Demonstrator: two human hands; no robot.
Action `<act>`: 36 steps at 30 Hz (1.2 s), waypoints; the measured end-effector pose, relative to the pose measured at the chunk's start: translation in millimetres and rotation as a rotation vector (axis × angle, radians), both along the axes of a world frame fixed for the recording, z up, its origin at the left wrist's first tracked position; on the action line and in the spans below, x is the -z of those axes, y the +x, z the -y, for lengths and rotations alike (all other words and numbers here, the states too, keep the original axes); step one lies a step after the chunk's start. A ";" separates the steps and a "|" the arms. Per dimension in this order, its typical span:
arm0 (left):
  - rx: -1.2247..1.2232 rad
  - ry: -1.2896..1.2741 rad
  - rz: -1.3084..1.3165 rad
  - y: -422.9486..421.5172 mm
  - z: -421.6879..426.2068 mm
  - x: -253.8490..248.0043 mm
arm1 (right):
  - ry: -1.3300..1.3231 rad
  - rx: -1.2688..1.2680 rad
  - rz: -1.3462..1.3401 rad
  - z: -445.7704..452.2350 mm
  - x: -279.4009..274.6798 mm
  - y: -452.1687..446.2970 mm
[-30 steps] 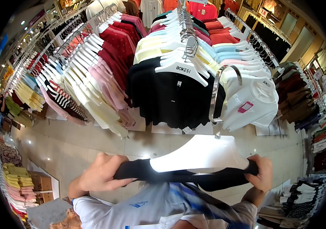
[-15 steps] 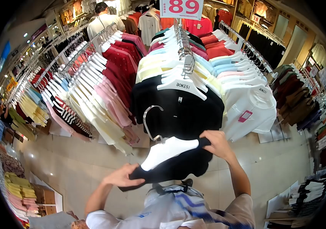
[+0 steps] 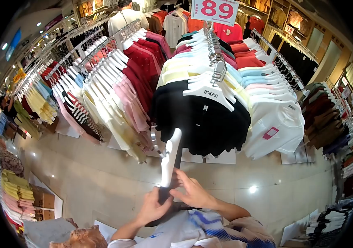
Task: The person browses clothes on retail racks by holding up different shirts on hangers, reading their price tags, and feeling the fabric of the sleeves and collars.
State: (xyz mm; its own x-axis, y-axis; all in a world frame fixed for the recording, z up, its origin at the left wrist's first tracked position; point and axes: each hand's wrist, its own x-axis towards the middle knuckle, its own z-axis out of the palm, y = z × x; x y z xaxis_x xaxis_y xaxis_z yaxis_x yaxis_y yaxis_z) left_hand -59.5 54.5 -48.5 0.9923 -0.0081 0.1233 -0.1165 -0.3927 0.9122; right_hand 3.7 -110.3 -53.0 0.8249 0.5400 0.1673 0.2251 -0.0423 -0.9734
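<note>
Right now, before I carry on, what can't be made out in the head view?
All in the head view:
Black garment: its front and back, seen nearly edge-on and partly covered by the left hand and right hand.
Hanger hook: its exact outline, blurred.
Sign reading 89: its small print, too small.
Pink tag: any wording, too small.
Person in white: top of the head, cut off by the upper edge.

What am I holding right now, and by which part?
A black garment on a white hanger; left hand grips fabric at the near end, right hand touching.
</note>
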 end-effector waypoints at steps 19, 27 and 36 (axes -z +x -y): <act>0.376 0.113 0.433 59.2 59.2 52.6 | -0.609 0.311 0.753 71.2 -25.4 77.5; 0.181 0.047 0.036 76.4 37.5 126.7 | -0.485 0.018 0.528 160.0 -72.4 172.1; 0.243 0.095 -0.139 70.6 25.4 171.2 | -0.348 -0.083 0.188 186.9 -61.9 246.3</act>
State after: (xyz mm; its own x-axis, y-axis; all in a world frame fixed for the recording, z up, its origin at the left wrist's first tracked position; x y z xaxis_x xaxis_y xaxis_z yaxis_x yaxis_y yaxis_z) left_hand 11.1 29.2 -219.7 0.9672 -0.2525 -0.0267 -0.0939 -0.4534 0.8863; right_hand 250.0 -297.3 8.9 0.7485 0.6545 0.1065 0.4142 -0.3359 -0.8460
